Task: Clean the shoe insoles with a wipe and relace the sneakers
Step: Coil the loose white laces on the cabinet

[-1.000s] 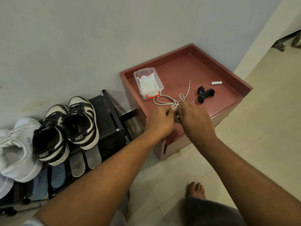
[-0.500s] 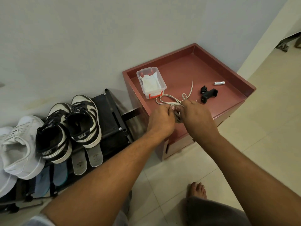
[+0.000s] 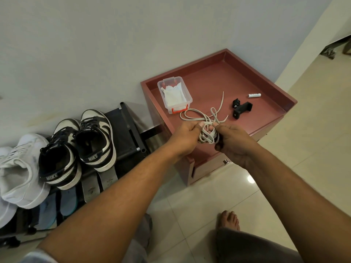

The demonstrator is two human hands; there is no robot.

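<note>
A tangle of cream shoelaces (image 3: 206,118) lies on the red cabinet top (image 3: 212,86), its near end bunched between my hands. My left hand (image 3: 185,138) pinches the bundle from the left and my right hand (image 3: 232,140) grips it from the right, just above the cabinet's front edge. A clear plastic box of white wipes (image 3: 174,94) sits at the cabinet's back left. Two black-and-white sneakers (image 3: 77,147) stand on the black shoe rack (image 3: 129,130), heels toward me. Grey insoles (image 3: 98,184) stick out beneath them.
A black clip-like part (image 3: 242,109) and a small white tube (image 3: 254,95) lie on the cabinet's right half. White sneakers (image 3: 19,171) stand at the rack's left end. My bare foot (image 3: 228,220) rests on the tiled floor. The wall is close behind.
My hands have drawn slightly apart and toward me, pulling more of the lace into a bunch between them. The camera has shifted a little.
</note>
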